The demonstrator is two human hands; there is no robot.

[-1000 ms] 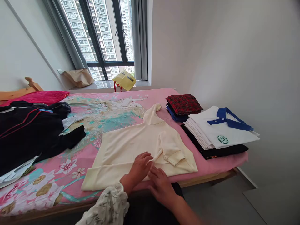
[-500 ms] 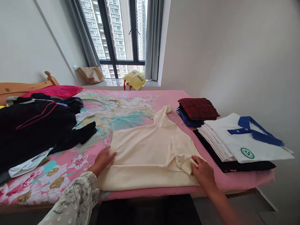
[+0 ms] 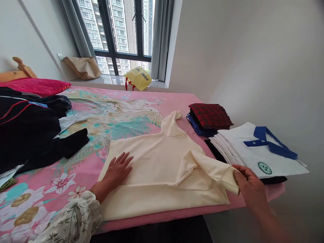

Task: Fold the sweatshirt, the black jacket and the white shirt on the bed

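A cream long-sleeved top with a high collar point(image 3: 152, 168) lies flat on the pink floral bedcover point(image 3: 48, 199), its neck pointing away from me. My left hand point(image 3: 117, 170) presses flat on the top near its left edge, fingers spread. My right hand point(image 3: 249, 184) is at the right edge of the bed, pinching the end of the top's sleeve point(image 3: 212, 170). That sleeve is lifted off the body of the top and stretched out to the right, with its fold hanging over the garment.
A folded white polo shirt with a blue collar point(image 3: 263, 152) lies on black cloth at the right, behind a folded red plaid cloth point(image 3: 210, 114). A heap of black clothes point(image 3: 27, 131) lies at the left. A yellow bag point(image 3: 138, 78) and a paper bag point(image 3: 82, 67) stand on the windowsill.
My right hand has picked up the folded sleeve and drawn it out to the right. My left hand stays on the top's left edge. The view has shifted slightly.
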